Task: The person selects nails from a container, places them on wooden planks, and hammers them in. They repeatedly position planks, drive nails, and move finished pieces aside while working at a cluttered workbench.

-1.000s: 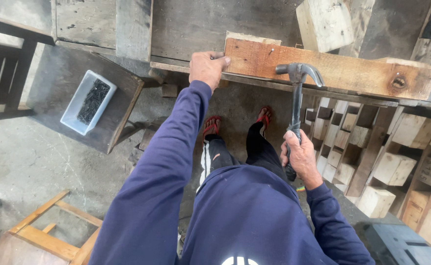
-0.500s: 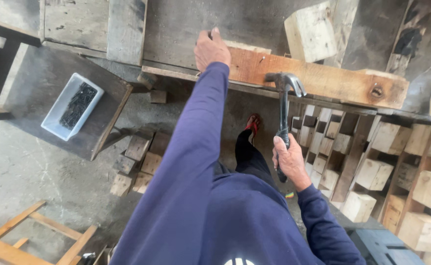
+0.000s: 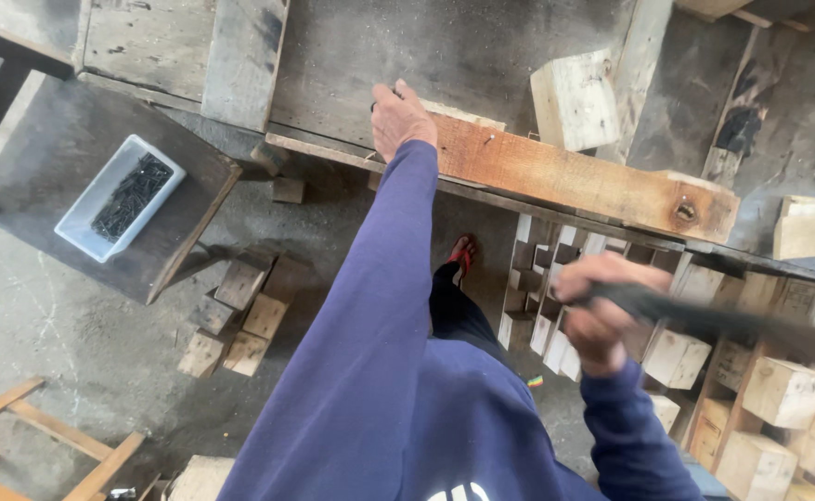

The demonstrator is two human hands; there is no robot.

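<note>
Left arm extends fully forward, its hand [image 3: 400, 119] lying palm-down with fingers spread. Right arm is bent at the elbow, its hand [image 3: 602, 311] fisted, motion-blurred.

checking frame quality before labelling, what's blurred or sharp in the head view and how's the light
Head view: the right hand and the dark hammer handle it grips are smeared by motion blur, the head lost at the right edge; the left hand on the reddish wooden plank is sharp, as is the white plastic tray of dark nails; light is soft and even daylight, no glare, faint shadows under the bench.
</note>
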